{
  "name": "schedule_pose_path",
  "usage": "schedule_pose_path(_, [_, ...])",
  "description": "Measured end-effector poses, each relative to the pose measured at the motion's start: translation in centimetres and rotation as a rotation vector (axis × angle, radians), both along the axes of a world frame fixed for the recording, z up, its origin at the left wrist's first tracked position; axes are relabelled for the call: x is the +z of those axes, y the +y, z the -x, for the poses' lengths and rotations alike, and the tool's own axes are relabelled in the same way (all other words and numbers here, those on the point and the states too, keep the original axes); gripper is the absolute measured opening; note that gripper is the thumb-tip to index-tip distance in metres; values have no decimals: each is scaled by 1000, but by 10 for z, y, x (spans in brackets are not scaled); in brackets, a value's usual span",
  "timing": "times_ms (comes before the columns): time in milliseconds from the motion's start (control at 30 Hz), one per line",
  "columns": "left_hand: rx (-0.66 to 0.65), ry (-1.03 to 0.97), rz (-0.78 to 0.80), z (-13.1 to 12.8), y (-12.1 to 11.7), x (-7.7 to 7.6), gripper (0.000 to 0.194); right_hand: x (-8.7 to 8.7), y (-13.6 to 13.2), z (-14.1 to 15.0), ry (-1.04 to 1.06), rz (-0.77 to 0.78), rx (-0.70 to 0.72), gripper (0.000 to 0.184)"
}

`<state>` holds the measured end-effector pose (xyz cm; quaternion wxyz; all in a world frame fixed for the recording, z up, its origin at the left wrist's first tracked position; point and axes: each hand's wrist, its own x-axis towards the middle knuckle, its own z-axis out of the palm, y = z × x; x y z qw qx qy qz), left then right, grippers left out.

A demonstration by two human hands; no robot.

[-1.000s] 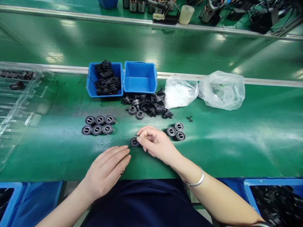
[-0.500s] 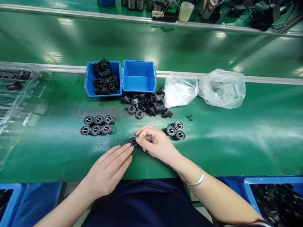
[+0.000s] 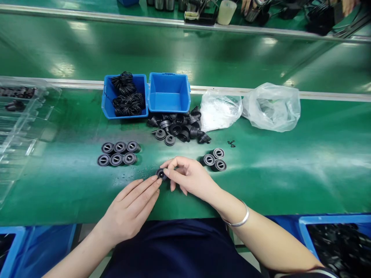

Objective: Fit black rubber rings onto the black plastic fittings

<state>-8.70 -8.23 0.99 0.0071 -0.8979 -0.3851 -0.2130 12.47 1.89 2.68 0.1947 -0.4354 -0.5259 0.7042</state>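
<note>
A small black round plastic part (image 3: 161, 174) with a hole in its middle sits between my two hands, low over the green bench. My left hand (image 3: 131, 206) has its fingers stretched out together, their tips holding the part's near left side; its thumb is hidden. From the right, my right hand (image 3: 193, 177) pinches the part's rim between thumb and forefinger, the other fingers curled beneath. Anything small inside that pinch cannot be made out. Several black cylindrical parts (image 3: 116, 158) with a pale slot on top stand in two rows to the left. Three similar cylinders (image 3: 218, 165) stand at the right.
Behind lie loose black fittings (image 3: 183, 134), a blue bin (image 3: 104, 106) of black cord bundles, another blue bin (image 3: 169, 101) and two plastic bags (image 3: 220, 112). Tiny black pieces (image 3: 232, 144) lie right. Clear trays (image 3: 17, 135) stand left. Another person's hand (image 3: 246, 7) shows at the far bench.
Both hands and the round part have shifted slightly left. My right hand's lower fingers have spread a little. Another person's hands have appeared at the far bench.
</note>
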Motion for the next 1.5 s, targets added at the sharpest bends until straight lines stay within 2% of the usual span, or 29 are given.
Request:
schedule_pose_path(300, [-31,25,1,2,1,0,35,-2,-1,1,45,5,-5,19])
schedule_pose_path(533, [-33,41,42,4,1,-2,37,-3,3,2,91,151,82,24])
schedule_pose_path(633, [-41,34,74,4,2,-2,37,0,9,4,94,203,90,20])
schedule_pose_path(800, [-67,23,68,2,3,-1,36,3,20,11,43,270,214,12])
schedule_pose_path(867, [-63,14,60,2,3,-1,36,4,23,13,39,296,222,11])
schedule_pose_path(1000, [-59,4,61,0,3,-1,35,5,22,15,69,352,138,7])
schedule_pose_path(1167, [-54,6,63,0,3,-3,35,0,12,12,161,358,37,18])
schedule_pose_path(1500, [-61,34,54,0,3,-5,34,-5,-33,7,376,325,-242,38])
